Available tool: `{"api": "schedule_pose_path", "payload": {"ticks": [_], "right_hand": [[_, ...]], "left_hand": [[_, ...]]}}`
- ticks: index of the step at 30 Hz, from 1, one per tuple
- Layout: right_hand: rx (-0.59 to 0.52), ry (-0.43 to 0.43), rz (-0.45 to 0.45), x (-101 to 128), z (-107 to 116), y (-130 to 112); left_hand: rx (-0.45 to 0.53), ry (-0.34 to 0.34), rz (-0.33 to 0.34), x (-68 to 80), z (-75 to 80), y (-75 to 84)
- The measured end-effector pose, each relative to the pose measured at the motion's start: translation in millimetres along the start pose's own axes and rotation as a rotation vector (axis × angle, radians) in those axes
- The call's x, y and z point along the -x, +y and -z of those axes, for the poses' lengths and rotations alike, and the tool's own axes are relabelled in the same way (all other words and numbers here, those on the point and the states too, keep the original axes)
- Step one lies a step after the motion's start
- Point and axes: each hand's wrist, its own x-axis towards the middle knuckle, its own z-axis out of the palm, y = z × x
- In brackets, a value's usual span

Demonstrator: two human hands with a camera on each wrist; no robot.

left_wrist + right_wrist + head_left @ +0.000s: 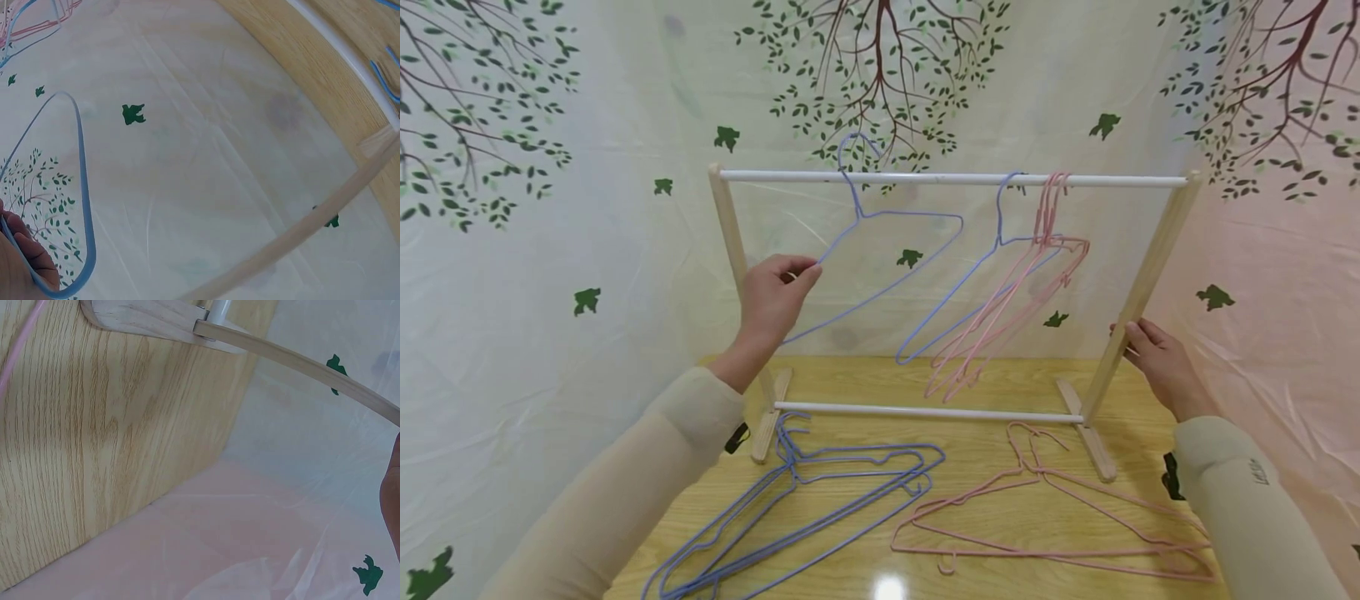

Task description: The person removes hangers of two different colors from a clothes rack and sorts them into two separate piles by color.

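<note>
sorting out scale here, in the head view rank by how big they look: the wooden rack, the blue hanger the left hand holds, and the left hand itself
1. wooden rack, spanning most of the frame.
2. blue hanger, held at its end by the left hand, about half the rack's width.
3. left hand, smallest, though it may sit slightly nearer the camera.

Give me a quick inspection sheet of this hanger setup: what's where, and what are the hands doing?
Surface: wooden table, glossy, with a light glare near the front edge.
Job's things: wooden rack with white top rail; one blue hanger hooked over the rail, a second blue hanger and pink hangers hanging further right.
Clutter: blue hanger pile and pink hanger pile flat on the table.
Hands: left hand pinches the first blue hanger's corner; right hand rests on the rack's right post.
Cables: nothing seen.
Surroundings: curtain printed with trees and birds.
</note>
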Motion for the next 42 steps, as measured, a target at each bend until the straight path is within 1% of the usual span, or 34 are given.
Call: {"api": "schedule_pose_path", "payload": {"ticks": [4,9,14,17,19,24,27,33,35,42], "right_hand": [[0.018,-0.001,-0.003,-1,0,0],[0.021,-0.011,0.011,-2,2,0],[0.042,-0.024,0.006,-3,5,-1],[0.062,-0.030,-0.006,-3,6,-4],[0.058,-0.039,-0.006,-3,7,-8],[-0.011,-0.073,0.021,-6,6,-19],[-0.053,-0.078,0.040,-10,7,-26],[-0.058,-0.070,0.072,-16,6,-38],[-0.052,-0.071,0.079,-16,7,-39],[-0.094,-0.087,0.125,-17,5,-34]], "left_hand": [[-0.025,0.005,0.000,1.6,15.3,-2.3],[-0.021,0.013,0.034,5.0,34.4,-6.5],[-0.021,0.012,0.032,11.7,52.6,-8.9],[-0.041,0.011,0.019,17.0,64.0,-9.4],[-0.062,0.012,0.017,20.9,71.8,-9.9],[-0.103,0.009,0.030,30.0,89.8,-12.9],[-0.119,-0.003,0.049,35.0,98.1,-16.3],[-0.142,-0.048,0.096,48.4,110.7,-26.2],[-0.152,-0.060,0.109,53.9,113.9,-30.5],[-0.195,-0.088,0.147,73.6,124.4,-48.9]]}}
